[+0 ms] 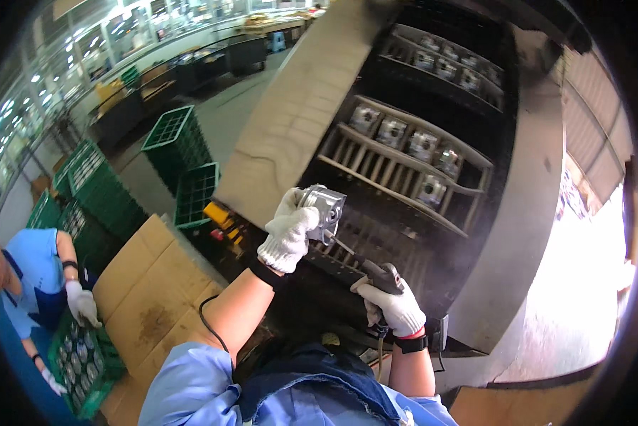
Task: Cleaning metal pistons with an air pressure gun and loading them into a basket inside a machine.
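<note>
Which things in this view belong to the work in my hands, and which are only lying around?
Likely part of the work:
piston, in the left hand
blow gun, in the right hand
slatted rack with other pistons

Apparently just nearby:
stained cardboard sheet
stacked green crates on the left

A light-blue shirt (184, 380) surrounds dark navy cloth (285, 370). Beyond that cloth, left hand (287, 234) and right hand (395, 307) wear white knitted gloves (280, 250) and black wristbands (411, 345); a thin black cable (201, 312) loops to its left.

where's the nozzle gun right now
In the head view, the nozzle gun is below and right of centre, in the right hand, pointing up-left toward the metal part in the left hand.
</note>
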Tool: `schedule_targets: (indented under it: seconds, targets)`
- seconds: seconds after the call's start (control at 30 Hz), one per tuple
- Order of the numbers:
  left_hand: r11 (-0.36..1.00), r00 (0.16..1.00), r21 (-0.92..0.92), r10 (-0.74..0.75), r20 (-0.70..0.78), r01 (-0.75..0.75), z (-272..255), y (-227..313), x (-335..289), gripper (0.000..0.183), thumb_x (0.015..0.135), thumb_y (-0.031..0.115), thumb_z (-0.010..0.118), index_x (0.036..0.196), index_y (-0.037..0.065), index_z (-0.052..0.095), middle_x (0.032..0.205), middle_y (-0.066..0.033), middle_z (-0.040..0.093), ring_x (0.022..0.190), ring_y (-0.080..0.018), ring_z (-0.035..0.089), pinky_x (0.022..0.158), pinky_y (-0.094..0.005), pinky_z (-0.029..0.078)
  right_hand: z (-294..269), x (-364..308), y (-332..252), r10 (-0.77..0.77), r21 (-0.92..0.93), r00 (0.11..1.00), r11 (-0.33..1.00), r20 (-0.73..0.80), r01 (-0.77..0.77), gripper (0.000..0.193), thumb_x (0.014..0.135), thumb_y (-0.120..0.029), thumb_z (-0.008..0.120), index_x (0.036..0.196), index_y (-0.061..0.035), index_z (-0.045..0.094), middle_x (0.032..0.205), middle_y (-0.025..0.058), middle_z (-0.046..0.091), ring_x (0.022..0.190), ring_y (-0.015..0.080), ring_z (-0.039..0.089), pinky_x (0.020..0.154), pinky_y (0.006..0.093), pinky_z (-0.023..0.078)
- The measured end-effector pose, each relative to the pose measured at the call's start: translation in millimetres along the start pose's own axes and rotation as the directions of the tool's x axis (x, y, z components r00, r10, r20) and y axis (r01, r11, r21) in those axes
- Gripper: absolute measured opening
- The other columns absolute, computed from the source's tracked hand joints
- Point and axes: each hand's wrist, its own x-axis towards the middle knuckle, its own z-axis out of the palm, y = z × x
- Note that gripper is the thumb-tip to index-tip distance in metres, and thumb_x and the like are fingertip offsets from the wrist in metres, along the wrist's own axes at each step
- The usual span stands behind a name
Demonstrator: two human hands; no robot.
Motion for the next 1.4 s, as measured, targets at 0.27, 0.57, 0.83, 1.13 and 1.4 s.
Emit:
schedule_targets:
  seconds: [0.27,0.57,0.83,1.13,1.4]
  targets:
    - [0.988,0.865,0.072,0.155,-0.476,-0.137,-83,51,-58,0.031,0.085,0.016,0.063,0.111,0.000,0.055,0.104,-0.0156,0.065,0.090,-0.0233,0.067,0.078,-0.0366,0.060,55,25,10,0.022,0.000,0.967,1.000,0.253,-0.022,0.015,0.087,-0.013,0.071,0.095,-0.0001,0.070,0.062,0.0013,0.059,0.044,0.0099,0.053,0.042,0.0236,0.043]
    - [0.884,0.880,-0.431,-0.050,-0.472,-0.181,-177,90,-161,0.049,0.094,0.041,0.045,0.122,0.004,0.060,0.104,-0.0144,0.068,0.086,-0.0324,0.066,0.072,-0.0507,0.056,147,42,22,0.250,-0.365,0.773,0.931,0.583,-0.026,0.046,0.092,-0.030,0.067,0.132,-0.0078,0.062,0.063,-0.0037,0.051,0.050,0.0073,0.049,0.045,0.0242,0.041]
    - [0.547,0.463,0.617,0.408,-0.787,0.566,-291,106,-226,0.053,0.089,0.015,0.062,0.140,0.013,0.047,0.104,-0.0107,0.062,0.086,-0.0211,0.063,0.068,-0.0340,0.054,129,57,26,0.190,-0.455,0.834,0.887,0.519,0.081,0.031,0.091,-0.035,0.066,0.108,-0.0086,0.070,0.069,0.0007,0.058,0.056,0.0086,0.053,0.048,0.0269,0.042]
    - [-0.328,0.612,0.520,0.497,-0.615,0.789,-260,103,-178,0.076,0.086,0.038,0.070,0.147,0.004,0.039,0.145,-0.0236,0.046,0.135,-0.0401,0.041,0.109,-0.0507,0.038,-77,-1,-24,-0.154,-0.044,0.823,0.987,-0.547,0.156,0.020,0.090,-0.021,0.069,0.100,-0.0030,0.068,0.064,0.0023,0.058,0.047,0.0102,0.052,0.046,0.0255,0.045]
    - [0.147,0.914,0.920,0.246,0.322,-0.363,-7,8,13,0.057,0.081,0.025,0.079,0.127,-0.001,0.057,0.119,-0.0224,0.063,0.114,-0.0403,0.058,0.099,-0.0458,0.048,-132,-42,-4,-0.123,0.037,0.721,0.979,-0.682,0.201,0.014,0.089,-0.016,0.068,0.087,-0.0030,0.065,0.057,0.0031,0.054,0.040,0.0123,0.050,0.039,0.0273,0.041]
